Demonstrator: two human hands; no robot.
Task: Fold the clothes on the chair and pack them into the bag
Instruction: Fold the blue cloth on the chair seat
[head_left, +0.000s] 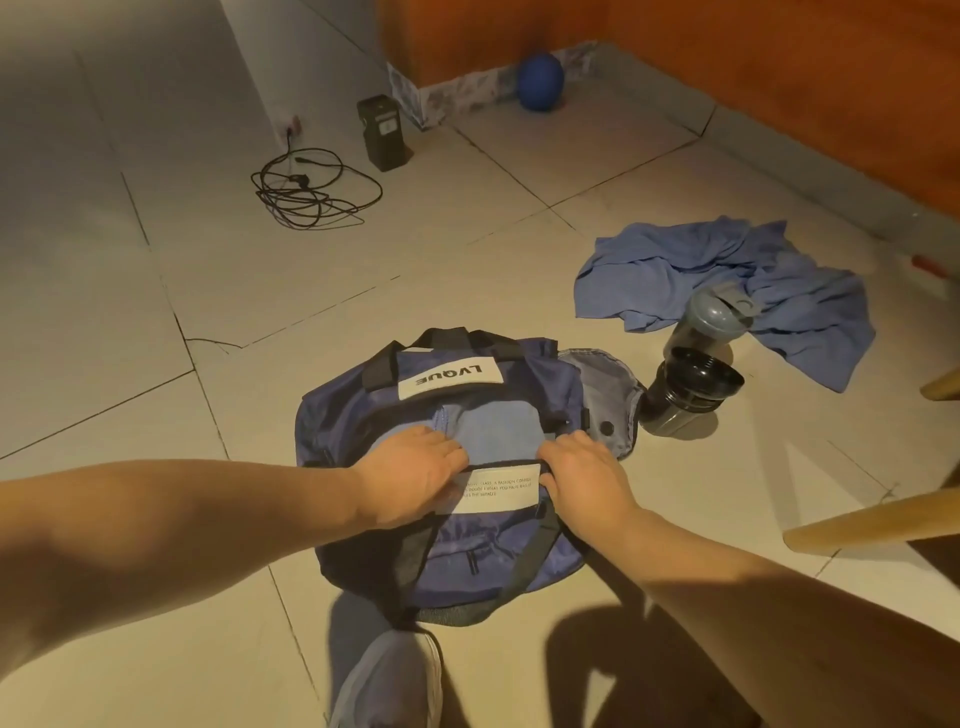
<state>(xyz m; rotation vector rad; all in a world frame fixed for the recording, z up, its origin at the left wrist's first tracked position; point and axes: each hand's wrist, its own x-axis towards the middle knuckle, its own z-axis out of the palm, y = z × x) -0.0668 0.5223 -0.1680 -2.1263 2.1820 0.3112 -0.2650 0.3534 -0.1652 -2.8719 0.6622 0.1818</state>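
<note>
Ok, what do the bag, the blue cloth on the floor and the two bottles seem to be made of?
The bag looks like thin navy synthetic fabric, perhaps nylon: faint sheen, fine wrinkles, black webbing handles. The blue cloth looks like soft matte knit, maybe cotton: limp, rumpled folds. The grey-lidded bottle and the black bottle look like plastic, dark and glossy with highlights.

bag (358, 415) white patch (450, 379) reads "LVQUE", nearer label's (498, 491) small print unreadable
</note>
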